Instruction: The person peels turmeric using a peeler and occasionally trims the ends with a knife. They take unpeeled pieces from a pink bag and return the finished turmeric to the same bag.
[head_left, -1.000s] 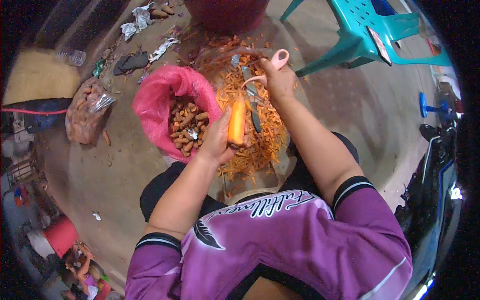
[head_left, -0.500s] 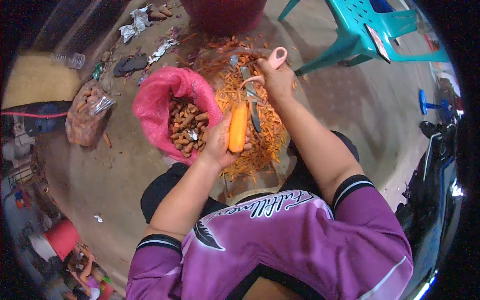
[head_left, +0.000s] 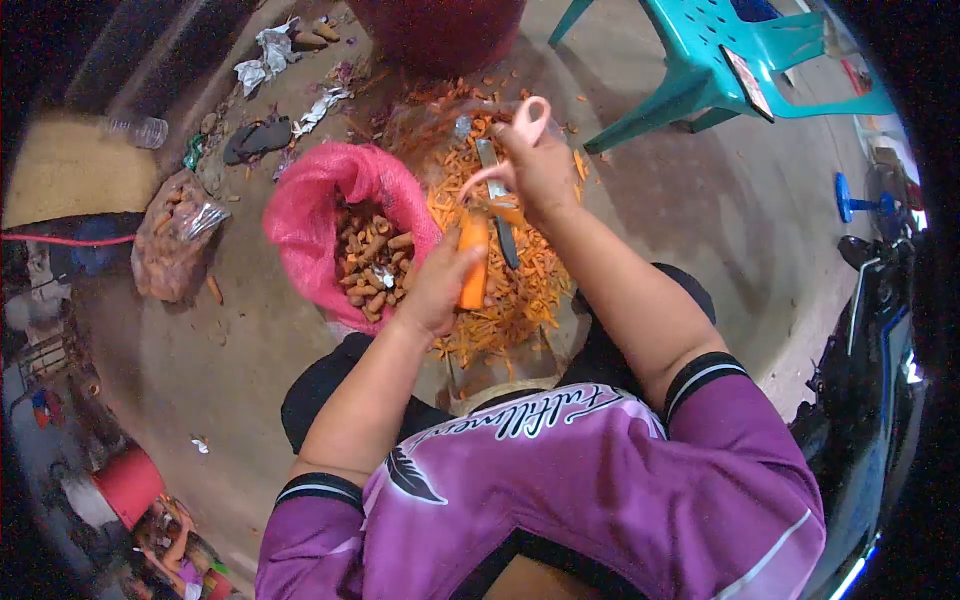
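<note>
My left hand (head_left: 437,285) is closed round a bright orange peeled carrot (head_left: 474,265), held upright over the floor. In my right hand (head_left: 545,172) is a pink peeler (head_left: 533,114), its head at the carrot's upper end. Beneath both hands spreads a heap of orange peelings (head_left: 512,318). On that heap lies a knife (head_left: 507,243) with a dark handle, partly behind the peeler. Close by my left hand stands an open pink woven sack (head_left: 325,180), with brown, unpeeled carrots (head_left: 372,250) inside.
A dark red tub (head_left: 440,35) is at the far side. To the right stands a green plastic chair (head_left: 690,85) with a phone-like item on it. A plastic bag (head_left: 172,235) of roots lies left. A motorbike (head_left: 885,350) borders the right; a person (head_left: 180,550) appears lower left.
The peeler has come down and left to the carrot's upper end. The carrot has shifted slightly left, and the whole view has moved a little.
</note>
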